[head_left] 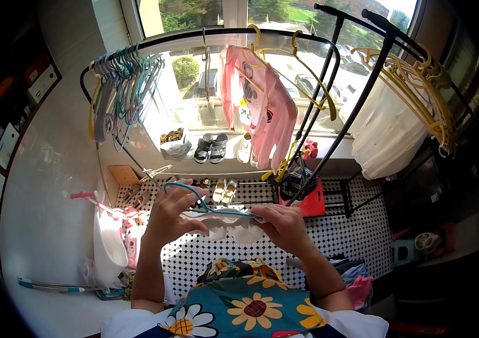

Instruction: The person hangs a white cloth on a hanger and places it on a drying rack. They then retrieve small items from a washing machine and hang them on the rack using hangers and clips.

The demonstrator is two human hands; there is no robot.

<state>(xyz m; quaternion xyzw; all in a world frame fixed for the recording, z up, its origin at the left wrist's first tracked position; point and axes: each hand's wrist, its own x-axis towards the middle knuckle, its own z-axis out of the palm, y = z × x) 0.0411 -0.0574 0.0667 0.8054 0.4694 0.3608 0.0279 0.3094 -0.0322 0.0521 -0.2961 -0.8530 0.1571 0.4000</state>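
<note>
In front of my chest is a blue-green clothes hanger (225,212) with its curved hook pointing left and up. A small white garment (234,224) hangs along it, its lower part in bright light. My right hand (280,224) pinches the right end of the hanger together with the cloth. At the other end, my left hand (171,215) curls around the hanger's left side below the hook, thumb toward the cloth. The exact grip of the left fingertips is partly hidden.
A black clothes rack (222,32) stands ahead, with many hangers (129,84) bunched at left and a pink garment (265,104) hanging mid-bar. Yellow hangers (420,90) and white cloth (389,124) hang right. Sandals (211,148) line the sill; a red board (310,200) lies below.
</note>
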